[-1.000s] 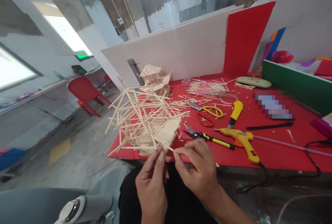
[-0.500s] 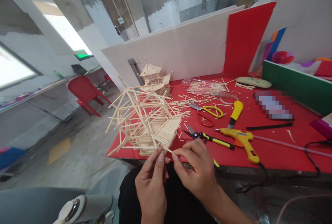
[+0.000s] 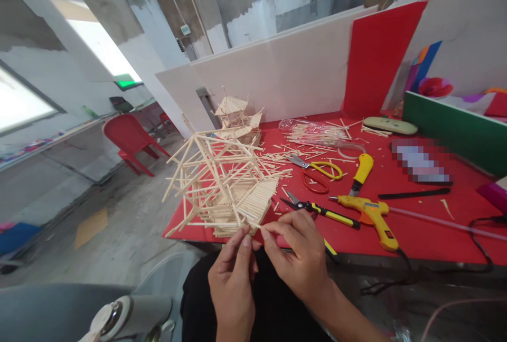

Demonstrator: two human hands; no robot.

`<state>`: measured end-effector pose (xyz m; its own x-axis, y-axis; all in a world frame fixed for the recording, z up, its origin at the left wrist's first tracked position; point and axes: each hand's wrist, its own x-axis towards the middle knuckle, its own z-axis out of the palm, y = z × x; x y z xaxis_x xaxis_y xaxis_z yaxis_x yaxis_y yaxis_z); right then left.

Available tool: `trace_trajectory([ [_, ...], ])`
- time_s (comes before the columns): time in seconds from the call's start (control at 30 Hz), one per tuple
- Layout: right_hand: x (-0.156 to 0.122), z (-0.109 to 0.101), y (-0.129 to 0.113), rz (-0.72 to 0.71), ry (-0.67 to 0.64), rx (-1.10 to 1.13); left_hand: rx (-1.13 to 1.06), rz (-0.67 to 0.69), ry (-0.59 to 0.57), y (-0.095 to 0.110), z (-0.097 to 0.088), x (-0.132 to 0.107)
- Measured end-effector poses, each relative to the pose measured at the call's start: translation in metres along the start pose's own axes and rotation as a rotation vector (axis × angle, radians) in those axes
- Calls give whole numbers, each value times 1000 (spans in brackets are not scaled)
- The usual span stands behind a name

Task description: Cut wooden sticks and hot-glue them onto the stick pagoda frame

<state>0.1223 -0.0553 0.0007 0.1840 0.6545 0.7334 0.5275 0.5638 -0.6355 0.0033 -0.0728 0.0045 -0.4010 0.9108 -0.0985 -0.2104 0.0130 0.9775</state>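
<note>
My left hand (image 3: 233,278) and my right hand (image 3: 300,257) meet at the near edge of the red table (image 3: 415,226). Both pinch the ends of one thin wooden stick (image 3: 256,226) between their fingertips. The stick lies against the lower front of a large house-like frame built of wooden sticks (image 3: 222,183) standing on the table's left corner. A smaller finished stick model (image 3: 237,117) stands behind it.
On the table lie a yellow glue gun (image 3: 370,212) with cable, yellow-handled pliers (image 3: 317,210), scissors (image 3: 317,170), a yellow-handled cutter (image 3: 360,173), a bag of sticks (image 3: 317,133) and scattered stick pieces. White and red boards (image 3: 372,57) stand behind. A red chair (image 3: 129,139) stands left.
Both hands have edged slightly up and toward the stick frame, still pinching the thin stick. The view has shifted a little.
</note>
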Motion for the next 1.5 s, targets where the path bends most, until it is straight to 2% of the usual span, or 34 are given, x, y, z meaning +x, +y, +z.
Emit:
trace_trajectory([
  [0.33,0,-3,2,36,31,5,-4,26,15,0,3,2],
  [0.43,-5,-7,3,134,19,74,8,17,42,1,5,3],
  [0.63,-12,-10,2,415,-77,366,23,10,57,1,6,3],
  [0.77,-7,-9,-2,398,-101,369,30,17,61,1,5,4],
  [0.83,-3,-6,-3,405,-157,363,27,13,60,1,4,5],
  [0.9,-1,-2,-4,547,-264,473,21,12,54,1,4,5],
  [0.97,0,5,-5,804,-327,663,8,2,45,1,3,5],
  [1.03,-2,13,-6,1069,-305,867,-19,-17,42,1,4,4],
  [1.1,-4,19,-7,1237,-271,1073,-52,-37,42,3,5,4],
  [1.17,-5,24,-8,1310,-250,1253,-81,-51,45,5,6,4],
  [1.27,-4,29,-9,1335,-234,1406,-108,-66,47,7,7,5],
  [1.5,0,33,-9,1355,-256,1480,-121,-100,25,10,8,4],
])
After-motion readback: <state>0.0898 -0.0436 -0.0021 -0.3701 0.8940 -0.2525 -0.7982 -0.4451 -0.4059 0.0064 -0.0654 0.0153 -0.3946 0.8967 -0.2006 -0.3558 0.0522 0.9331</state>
